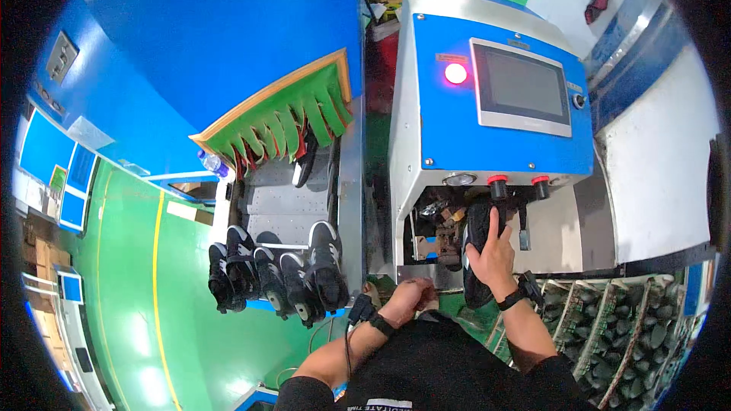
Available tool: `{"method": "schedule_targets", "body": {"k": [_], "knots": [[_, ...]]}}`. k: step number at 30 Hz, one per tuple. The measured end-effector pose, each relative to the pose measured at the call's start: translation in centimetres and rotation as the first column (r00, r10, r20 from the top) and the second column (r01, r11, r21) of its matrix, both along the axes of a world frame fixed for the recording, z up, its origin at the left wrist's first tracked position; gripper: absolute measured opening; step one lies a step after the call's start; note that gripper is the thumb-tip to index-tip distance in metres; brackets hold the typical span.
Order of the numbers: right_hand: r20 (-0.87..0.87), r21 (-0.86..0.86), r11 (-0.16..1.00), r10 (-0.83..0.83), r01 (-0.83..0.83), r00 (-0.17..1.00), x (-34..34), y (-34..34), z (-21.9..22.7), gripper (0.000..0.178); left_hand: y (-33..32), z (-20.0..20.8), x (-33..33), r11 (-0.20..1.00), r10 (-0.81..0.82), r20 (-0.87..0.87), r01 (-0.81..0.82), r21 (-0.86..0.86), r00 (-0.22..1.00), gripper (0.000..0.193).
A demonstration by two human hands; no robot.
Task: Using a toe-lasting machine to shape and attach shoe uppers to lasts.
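My right hand (493,259) is closed around a black shoe (477,255), with the index finger stretched along it and the thumb at its side. The shoe's far end lies under the overhanging front of a blue and white machine (434,129), below two red-collared black knobs (497,186). Close to my body, my left hand (415,297) is curled, its fingertips turned under and out of sight. Whether it holds anything is hidden. Several black and white sneakers (326,266) stand to its left, at the near end of a grey conveyor (285,213).
The machine carries a dark screen (521,87) and a lit red lamp (455,74). Green strips (285,133) hang over the conveyor's opening, with another sneaker (303,164) beneath them. A rack (609,327) packed with dark shoe-shaped pieces stands at the right. A bottle (213,164) sits left of the conveyor.
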State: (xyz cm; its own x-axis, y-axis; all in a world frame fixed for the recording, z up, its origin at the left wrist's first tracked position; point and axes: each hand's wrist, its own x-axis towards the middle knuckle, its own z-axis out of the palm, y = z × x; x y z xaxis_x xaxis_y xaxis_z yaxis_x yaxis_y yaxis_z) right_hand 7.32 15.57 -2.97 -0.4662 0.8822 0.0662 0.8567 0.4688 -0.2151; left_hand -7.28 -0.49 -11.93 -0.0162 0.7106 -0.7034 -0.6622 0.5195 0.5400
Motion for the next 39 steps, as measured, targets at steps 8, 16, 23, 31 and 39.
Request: {"method": "schedule_targets", "body": {"k": [8, 16, 23, 31, 39], "knots": [[-0.301, 0.035, 0.999, -0.018, 0.030, 0.954, 4.4, -6.4, -1.1, 0.100, 0.9, 1.2, 0.9, 0.903, -0.401, -0.044, 0.403, 0.150, 0.915, 0.032], [0.076, -0.227, 0.954, 0.218, -0.196, 0.973, 11.4, -17.7, 5.7, 0.086, -1.5, 0.3, 1.2, 0.701, -0.705, 0.505, 0.598, 0.388, 0.499, 0.075], [-0.621, -0.681, 0.711, -0.436, -0.174, 0.651, 4.8, -9.3, 2.1, 0.070, -3.3, 1.7, 0.6, 0.764, -0.645, 0.024, 0.645, 0.019, 0.764, 0.047], [-0.722, -0.675, 0.738, -0.662, 0.004, 0.199, 14.9, -17.5, -1.3, 0.089, -4.6, 4.3, -2.8, 0.609, -0.753, -0.527, 0.721, -0.331, 0.394, 0.061], [-0.246, -0.873, 0.460, -0.134, 0.160, -0.960, 34.2, -41.2, -7.7, 0.040, -0.9, 5.2, 7.7, 0.416, -0.777, -0.544, 0.907, -0.069, 0.316, 0.071]]}}
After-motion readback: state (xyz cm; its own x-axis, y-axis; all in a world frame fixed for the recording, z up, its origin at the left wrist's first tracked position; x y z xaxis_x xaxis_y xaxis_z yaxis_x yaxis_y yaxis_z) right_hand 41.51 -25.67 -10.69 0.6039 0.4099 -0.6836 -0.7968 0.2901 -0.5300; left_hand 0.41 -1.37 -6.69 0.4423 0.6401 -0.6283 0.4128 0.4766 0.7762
